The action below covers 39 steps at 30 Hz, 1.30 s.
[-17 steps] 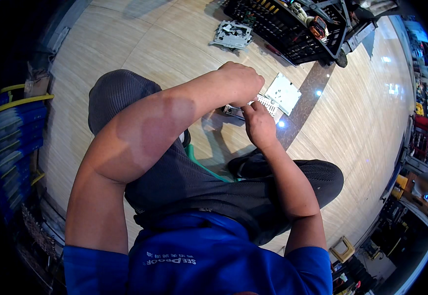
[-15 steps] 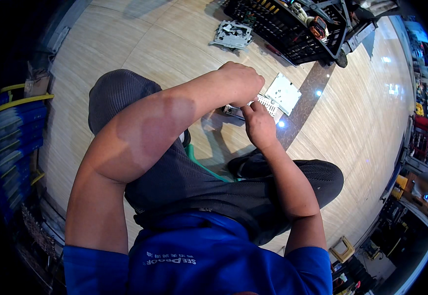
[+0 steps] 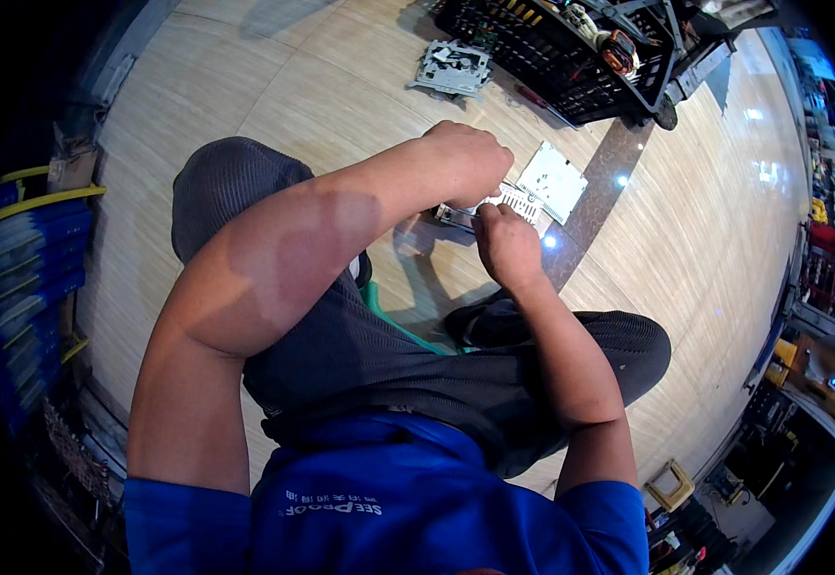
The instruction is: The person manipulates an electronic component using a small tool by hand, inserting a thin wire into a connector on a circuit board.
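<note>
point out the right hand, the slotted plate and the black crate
right hand (image 3: 510, 247): head view, back of the hand
slotted plate (image 3: 523, 202): head view, its slotted face
black crate (image 3: 576, 86): head view, its side wall

Worn on the head, the fisheye camera looked steeply down from above and behind the left hand (image 3: 468, 165) and right hand (image 3: 510, 245), facing past their grip toward the black crate (image 3: 556, 65) beyond. The blue shirt (image 3: 408, 527), on the grip's near side, was closer to the lens; floor (image 3: 331, 86) spread wide around the grip.
</note>
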Tool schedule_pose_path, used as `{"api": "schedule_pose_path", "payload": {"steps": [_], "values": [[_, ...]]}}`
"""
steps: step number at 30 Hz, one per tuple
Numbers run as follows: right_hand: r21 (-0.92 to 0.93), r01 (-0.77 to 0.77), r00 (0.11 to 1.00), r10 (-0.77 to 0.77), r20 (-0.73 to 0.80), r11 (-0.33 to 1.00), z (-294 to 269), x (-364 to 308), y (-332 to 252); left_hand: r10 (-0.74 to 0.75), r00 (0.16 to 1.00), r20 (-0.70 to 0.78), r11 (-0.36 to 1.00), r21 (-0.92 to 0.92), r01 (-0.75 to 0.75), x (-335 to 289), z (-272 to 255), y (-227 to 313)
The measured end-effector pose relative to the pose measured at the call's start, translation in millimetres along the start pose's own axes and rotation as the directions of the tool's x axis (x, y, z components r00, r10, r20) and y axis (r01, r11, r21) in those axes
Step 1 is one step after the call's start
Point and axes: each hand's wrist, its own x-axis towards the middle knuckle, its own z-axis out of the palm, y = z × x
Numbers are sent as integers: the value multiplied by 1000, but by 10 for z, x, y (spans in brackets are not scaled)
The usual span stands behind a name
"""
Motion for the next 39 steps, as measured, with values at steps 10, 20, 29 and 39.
{"api": "schedule_pose_path", "payload": {"steps": [10, 20, 29, 39], "values": [[24, 96, 994, -94, -59, 995, 25, 10, 23, -5, 999, -41, 999, 40, 6, 27, 33, -15], [4, 129, 982, -127, -139, 992, 61, 8, 7, 16, 999, -28, 1000, 19, -15, -8, 8, -10], [-88, 112, 993, -115, -33, 990, 67, 2, 2, 2, 999, -47, 999, 48, 0, 9, 34, -10], [-10, -58, 993, 59, 101, 998, -32, 17, -46, -6, 1000, -10, 1000, -4, 6, -11, 13, -9]]}}
